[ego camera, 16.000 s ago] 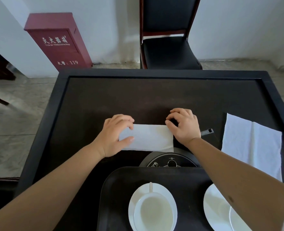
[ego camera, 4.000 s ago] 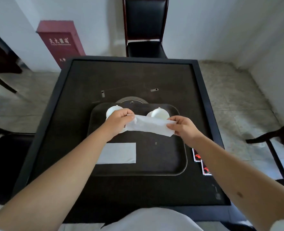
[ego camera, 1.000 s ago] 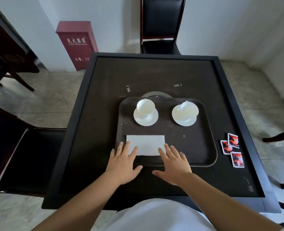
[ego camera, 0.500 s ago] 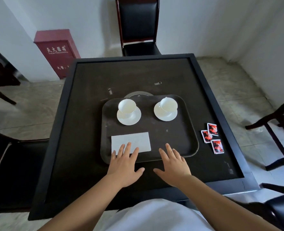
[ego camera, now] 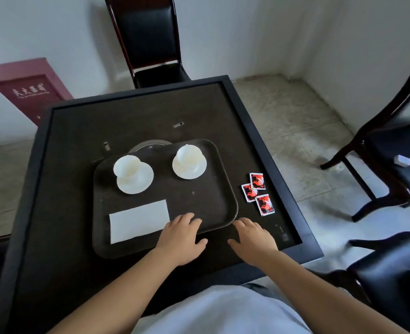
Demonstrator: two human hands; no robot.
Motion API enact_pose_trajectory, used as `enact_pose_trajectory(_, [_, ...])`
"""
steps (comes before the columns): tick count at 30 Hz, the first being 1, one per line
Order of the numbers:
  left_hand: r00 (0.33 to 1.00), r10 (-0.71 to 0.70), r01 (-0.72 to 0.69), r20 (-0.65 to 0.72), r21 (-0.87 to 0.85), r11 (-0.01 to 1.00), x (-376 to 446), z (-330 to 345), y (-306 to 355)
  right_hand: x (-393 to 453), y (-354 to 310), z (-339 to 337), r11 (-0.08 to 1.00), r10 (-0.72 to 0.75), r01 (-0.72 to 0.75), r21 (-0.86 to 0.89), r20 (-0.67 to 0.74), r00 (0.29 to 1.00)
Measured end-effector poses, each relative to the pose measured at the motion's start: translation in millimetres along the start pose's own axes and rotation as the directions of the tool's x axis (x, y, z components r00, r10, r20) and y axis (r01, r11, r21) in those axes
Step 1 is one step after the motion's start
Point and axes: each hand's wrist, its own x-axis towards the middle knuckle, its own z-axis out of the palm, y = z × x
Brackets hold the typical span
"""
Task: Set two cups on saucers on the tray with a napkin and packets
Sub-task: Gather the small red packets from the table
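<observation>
A dark tray lies on the black table. Two white cups stand on white saucers at its far side, the left cup and the right cup. A folded white napkin lies flat on the tray's near left. Three red packets lie on the table just right of the tray. My left hand rests palm down over the tray's near edge, right of the napkin, holding nothing. My right hand hovers palm down over the table beyond the tray's near right corner, fingers apart, short of the packets.
A round metal plate is set in the table behind the tray. Black chairs stand at the far side, at the right and at the near right. A red cabinet stands on the floor at the left.
Both hands have left the napkin and shifted right. The left hand now sits past the napkin's right end and the right hand is off the tray, closer to the packets.
</observation>
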Motion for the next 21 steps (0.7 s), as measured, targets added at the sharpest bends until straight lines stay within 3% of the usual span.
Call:
enact_pose_trajectory(15, [0.996,0.068,-0.064,0.060,-0.063,0.996,116,-6,138,30,116,-39,0.996,0.043,-0.048,0.081,0.061,0.997])
enact_pose_trajectory(21, [0.990,0.132,-0.129,0.047,-0.061,0.990,160,7,164,44,131,-39,0.952,0.085,-0.130,0.276,0.171,0.982])
